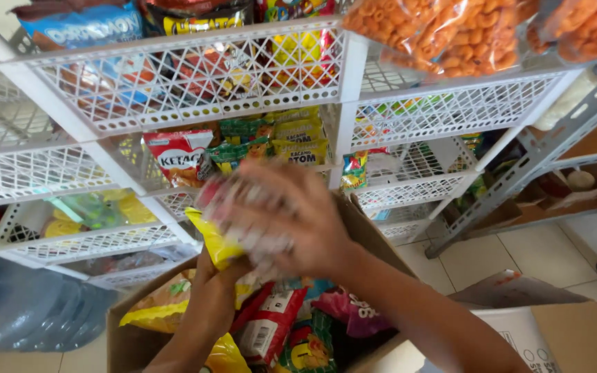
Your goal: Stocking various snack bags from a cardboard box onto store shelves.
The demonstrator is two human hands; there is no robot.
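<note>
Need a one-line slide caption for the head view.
Both hands hold a yellow packet above a snack-filled box, facing white racks.

The shelf rack (195, 76) is white with a diamond lattice pattern. The snack packet (217, 242) in the hands is yellow. The cardboard box (129, 331) is plain brown, filled with red, yellow, green and purple packets. The bagged snacks (437, 34) on top are orange. The floor tiles (547, 255) are off-white.

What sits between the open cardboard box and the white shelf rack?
In the head view, both hands, right hand and left hand, holding a yellow snack packet.
</note>
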